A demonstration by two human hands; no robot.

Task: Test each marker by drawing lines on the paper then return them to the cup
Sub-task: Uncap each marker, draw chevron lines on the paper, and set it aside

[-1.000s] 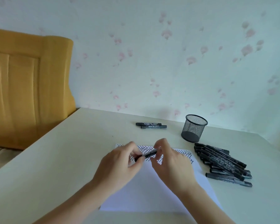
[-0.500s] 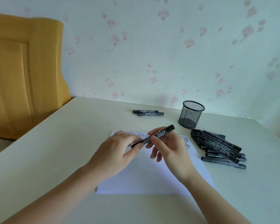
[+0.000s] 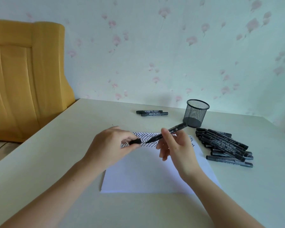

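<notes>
Two hands work above the white paper (image 3: 155, 175), a smooth flat sheet lying on the matte cream tabletop (image 3: 48, 153). The right hand (image 3: 176, 148) pinches an uncapped black marker (image 3: 169, 130) between thumb and forefinger, other fingers loosely spread; the marker is a slim plastic cylinder, tilted, its pointed tip low over the paper's far edge and its back end up toward the cup. White print runs along its barrel, too small to read. The left hand (image 3: 110, 145) pinches the short black cap (image 3: 135, 141) at its fingertips, just left of the marker tip and apart from it. Black zigzag and herringbone lines (image 3: 146, 139) fill a band along the paper's far edge. The cup (image 3: 196, 113) is round black wire mesh with a solid base, upright, beyond the paper's far right corner; nothing shows inside it. A pile of black markers (image 3: 224, 145), capped, lies right of the paper, laid roughly parallel and overlapping, with white label print that is unreadable. Two more black markers (image 3: 152, 112) lie side by side beyond the paper, left of the cup, print also illegible. Yellow padded chair back (image 3: 23, 79) stands far left of the paper. Pale wallpaper (image 3: 155, 55) with faint pink flower shapes is behind the cup.
</notes>
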